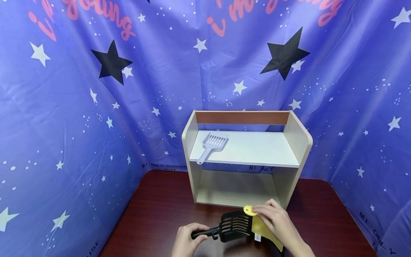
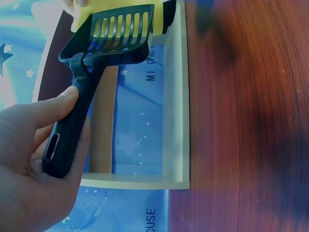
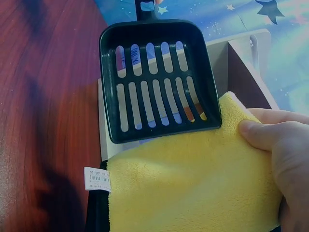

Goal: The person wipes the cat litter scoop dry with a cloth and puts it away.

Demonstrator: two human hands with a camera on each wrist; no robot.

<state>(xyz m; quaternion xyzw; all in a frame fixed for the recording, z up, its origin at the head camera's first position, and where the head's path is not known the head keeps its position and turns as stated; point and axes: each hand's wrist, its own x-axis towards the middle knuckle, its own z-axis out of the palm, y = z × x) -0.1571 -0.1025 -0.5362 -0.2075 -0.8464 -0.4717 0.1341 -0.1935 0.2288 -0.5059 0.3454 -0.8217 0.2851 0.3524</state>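
A black slotted litter scoop (image 1: pixel 236 226) is gripped by its handle in my left hand (image 1: pixel 189 238), above the table. In the left wrist view, thumb and fingers wrap the scoop's handle (image 2: pixel 72 121). My right hand (image 1: pixel 278 222) pinches a yellow plush cloth (image 3: pixel 193 179) with a dark edge and a white tag (image 3: pixel 98 180). The cloth lies against the front lip of the scoop, partly behind it in the left wrist view. A second scoop, pale lilac (image 1: pixel 214 142), lies on the shelf's upper board with its handle toward the front.
A small two-level shelf (image 1: pixel 247 150) with a white upper board and wooden sides stands at the back of the dark red-brown table (image 1: pixel 160 203). Blue star-printed curtains (image 1: pixel 80 125) hang behind and at both sides.
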